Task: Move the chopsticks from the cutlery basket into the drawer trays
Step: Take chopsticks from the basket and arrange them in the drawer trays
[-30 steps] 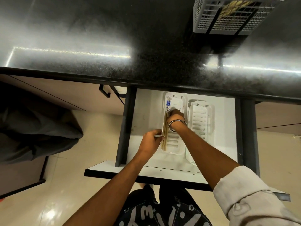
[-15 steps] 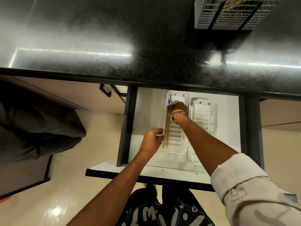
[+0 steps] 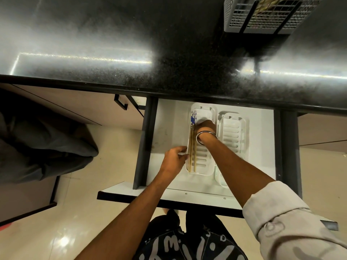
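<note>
left hand (image 3: 173, 158): at the near left rim of the left tray (image 3: 203, 167), fingers curled on the rim next to the near ends of the chopsticks; grip on the tray edge, not the sticks.
right hand (image 3: 205, 126): further in, over the left tray, fingers curled down at the patterned ends of the chopsticks; whether it pinches them, cannot tell. Bangle (image 3: 205, 135) on the wrist.
chopsticks (image 3: 192, 149): lying lengthwise along the left side of the left tray, blue-patterned ends far.
right tray (image 3: 233, 132): beside the left one, in the open drawer (image 3: 169, 128).
cutlery basket (image 3: 266, 15): far right on the dark tabletop (image 3: 112, 44), more sticks inside.
</note>
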